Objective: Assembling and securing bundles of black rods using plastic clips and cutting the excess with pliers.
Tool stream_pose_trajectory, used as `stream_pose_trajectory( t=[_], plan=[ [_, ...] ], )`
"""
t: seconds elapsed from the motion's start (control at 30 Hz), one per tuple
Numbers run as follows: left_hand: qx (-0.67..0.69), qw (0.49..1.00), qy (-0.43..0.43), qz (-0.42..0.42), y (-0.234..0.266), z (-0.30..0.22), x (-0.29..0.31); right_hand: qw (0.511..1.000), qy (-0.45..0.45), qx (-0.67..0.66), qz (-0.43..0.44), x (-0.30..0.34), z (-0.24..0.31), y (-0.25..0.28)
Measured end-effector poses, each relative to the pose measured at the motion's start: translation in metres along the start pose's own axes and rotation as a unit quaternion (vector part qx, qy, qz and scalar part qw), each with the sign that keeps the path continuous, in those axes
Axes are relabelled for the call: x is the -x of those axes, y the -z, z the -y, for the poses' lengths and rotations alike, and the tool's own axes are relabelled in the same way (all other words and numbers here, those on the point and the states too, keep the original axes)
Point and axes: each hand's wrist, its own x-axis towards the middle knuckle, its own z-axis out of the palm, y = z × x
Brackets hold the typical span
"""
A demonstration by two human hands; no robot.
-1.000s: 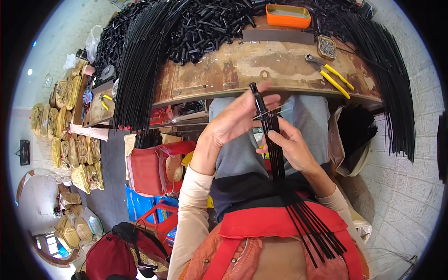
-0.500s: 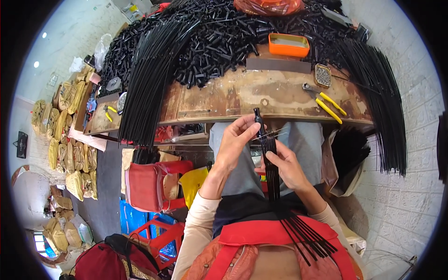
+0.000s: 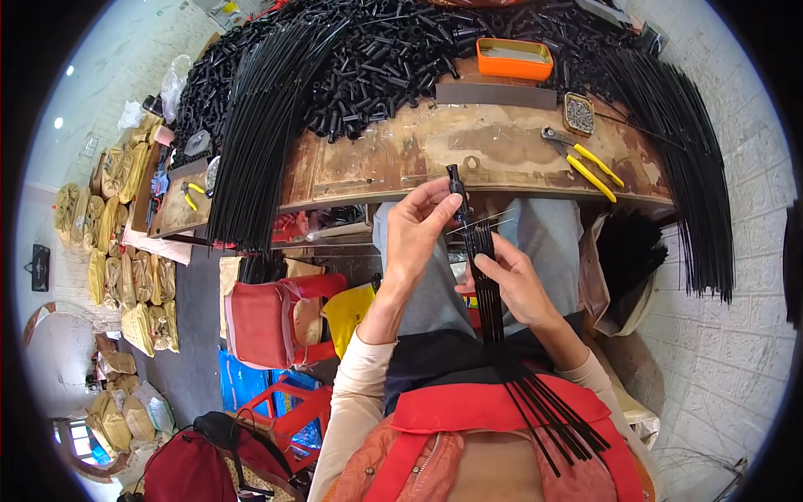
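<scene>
— What's changing below the scuffed brown wooden bench (image 3: 401, 159)?

— My right hand (image 3: 523, 289) stays partly curled, thumb pressed on long, thin black rods (image 3: 492, 320), just below centre.

— And the left?

— Opened out a second ago, my left hand (image 3: 411, 234) now pinches the glossy black plastic tube (image 3: 455, 180), centre frame, so it's steadied; slim silvery wires (image 3: 497, 218) cross just beneath. Tube touching rods? Can't tell.

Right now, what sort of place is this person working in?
Probably a small workshop for hand assembly: a worn bench carries a large heap of black parts, with pliers lying near its edge.
</scene>
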Motion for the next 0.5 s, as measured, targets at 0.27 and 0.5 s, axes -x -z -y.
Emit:
stream_pose_trajectory(
  t=[0.27,0.5],
  plan=[
    [0.070,0.993,0.048,0.081,0.010,0.013,-0.002,1.000,0.001,-0.015,0.000,0.000,-0.001,0.002],
    [0.075,0.992,0.050,0.085,0.006,0.012,-0.001,1.000,0.009,-0.011,-0.005,-0.001,0.000,0.003]
  ],
)
